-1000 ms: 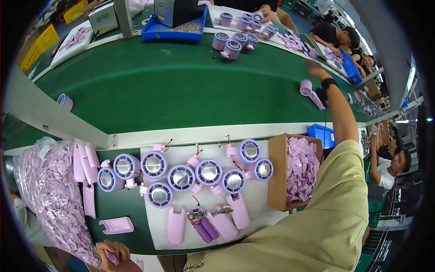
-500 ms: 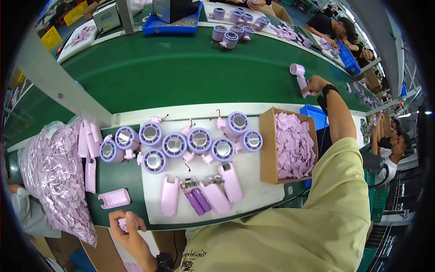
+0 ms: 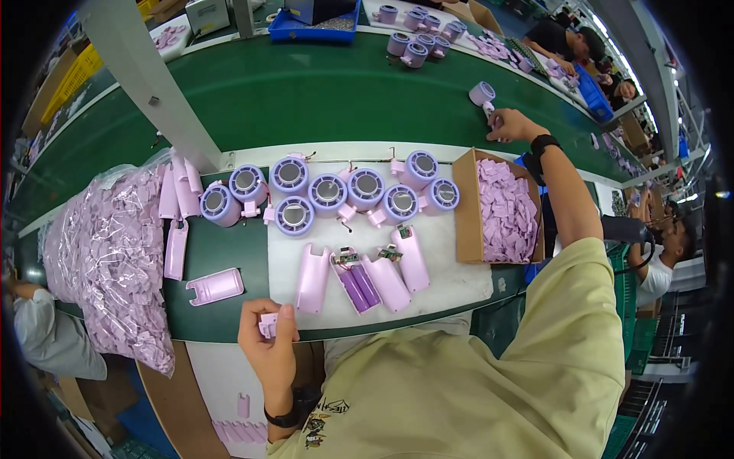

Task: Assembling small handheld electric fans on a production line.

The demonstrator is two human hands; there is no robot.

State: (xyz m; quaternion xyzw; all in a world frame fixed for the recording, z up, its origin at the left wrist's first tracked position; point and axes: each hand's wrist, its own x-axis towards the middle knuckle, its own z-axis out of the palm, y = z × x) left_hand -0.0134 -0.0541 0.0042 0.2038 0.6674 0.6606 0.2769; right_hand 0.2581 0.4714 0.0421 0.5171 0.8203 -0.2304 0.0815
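Observation:
My right hand (image 3: 514,125) reaches out over the green belt, fingers closed round the handle of a lilac handheld fan (image 3: 482,94). The round head of this fan points away from me, and my fingers hide part of its handle. Close to the table's front edge, my left hand (image 3: 266,327) is closed on small pink plastic pieces (image 3: 268,324). Next to it lies an empty pink half-shell (image 3: 215,287). Several round fan heads (image 3: 327,194) with short wires stand on the white mat, behind pink handle shells (image 3: 313,279). One opened handle shows purple battery cells (image 3: 359,288) and a circuit board.
A cardboard box (image 3: 469,214) of small pink pieces stands at the mat's right. At left is a bulging clear bag (image 3: 115,260) of similar pieces, near a metal post (image 3: 164,92). Blue trays (image 3: 313,29) and more fan heads sit across the belt, with other people working beyond.
My view has shifted, so the table appears higher. The fan and my right hand have moved left over the belt. My left hand has come right, still holding the pink pieces.

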